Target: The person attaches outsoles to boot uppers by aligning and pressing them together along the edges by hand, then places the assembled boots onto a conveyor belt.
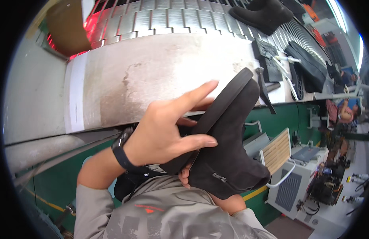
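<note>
Dark brown, suede-looking material covers the boot (228, 147), which is tilted in front of the person's chest, just off the near edge of the pale worktable (152, 67). Its thick sole (222, 105) faces up and to the left, the toe points away over the table, and the shaft opening lies at the lower right. A small metal zip pull (219, 177) shows on its side.

The left hand (164, 125) is spread beside the sole: index finger stretched out, thumb reaching across to the boot near the sole's edge, other fingers partly hidden behind. It is not clenched, though I cannot tell how firmly it touches. A dark watch (122, 149) circles that wrist. The right hand (185, 176) is mostly hidden by the boot; its fingertips curl around near the heel, grasping it from below.

Beyond the table runs a conveyor of metal slats (168, 20), lit red at the left, with a second dark boot (262, 16) on it. At the table's right end lie a hammer (265, 91), a black block (268, 59) and a white-handled tool (286, 73). Lower right, a wooden slatted seat (276, 151) stands above the green floor (300, 115), near a pale machine cabinet (285, 187)
</note>
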`<act>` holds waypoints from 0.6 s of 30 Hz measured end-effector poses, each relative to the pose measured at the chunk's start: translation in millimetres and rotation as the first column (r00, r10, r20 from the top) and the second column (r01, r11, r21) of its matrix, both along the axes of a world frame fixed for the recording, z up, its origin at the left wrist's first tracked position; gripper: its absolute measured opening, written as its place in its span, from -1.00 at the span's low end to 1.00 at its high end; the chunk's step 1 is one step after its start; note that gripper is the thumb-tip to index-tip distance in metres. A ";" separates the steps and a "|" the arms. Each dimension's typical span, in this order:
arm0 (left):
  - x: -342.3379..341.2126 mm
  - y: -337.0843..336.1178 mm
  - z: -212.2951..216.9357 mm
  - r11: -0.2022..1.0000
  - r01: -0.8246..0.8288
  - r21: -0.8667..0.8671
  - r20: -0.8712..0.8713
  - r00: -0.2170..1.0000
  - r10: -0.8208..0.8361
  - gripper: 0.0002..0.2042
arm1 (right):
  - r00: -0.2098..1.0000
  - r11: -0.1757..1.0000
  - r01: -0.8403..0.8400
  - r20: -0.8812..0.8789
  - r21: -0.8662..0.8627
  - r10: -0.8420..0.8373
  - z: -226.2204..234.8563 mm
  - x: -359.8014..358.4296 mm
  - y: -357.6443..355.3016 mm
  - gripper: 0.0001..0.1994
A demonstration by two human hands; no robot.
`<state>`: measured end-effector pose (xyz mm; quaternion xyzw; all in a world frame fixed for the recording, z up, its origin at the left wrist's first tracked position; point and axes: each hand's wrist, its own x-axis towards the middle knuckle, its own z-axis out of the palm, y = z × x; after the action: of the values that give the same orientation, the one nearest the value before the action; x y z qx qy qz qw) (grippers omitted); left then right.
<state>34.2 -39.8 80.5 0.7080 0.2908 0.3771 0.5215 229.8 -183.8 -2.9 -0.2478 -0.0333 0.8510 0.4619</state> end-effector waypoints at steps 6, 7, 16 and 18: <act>11.0 -14.2 -10.1 0.994 -0.082 0.072 0.053 0.995 0.079 -0.20 | 0.987 0.996 0.011 -0.158 0.087 0.003 -2.2 -0.5 -6.3 -0.54; 10.4 -12.9 -9.1 0.998 -0.059 -0.009 0.059 0.996 0.059 -0.24 | 0.987 0.995 0.020 -0.161 0.097 -0.004 -2.4 -0.3 -7.5 -0.53; 11.2 -18.1 -20.6 0.961 -0.005 -0.277 0.156 0.987 0.050 -0.46 | 1.000 0.997 0.025 0.020 -0.077 -0.023 20.6 -9.8 -3.2 -0.49; 19.3 -27.3 -27.7 0.973 -0.074 -0.218 0.170 0.979 0.113 -0.48 | 1.000 0.997 0.017 0.024 -0.080 -0.015 20.2 -10.0 -3.2 -0.49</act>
<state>53.5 -67.1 52.8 0.5969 0.3138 0.4312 0.5995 219.8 -186.9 17.3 -0.2762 -0.0023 0.8449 0.4581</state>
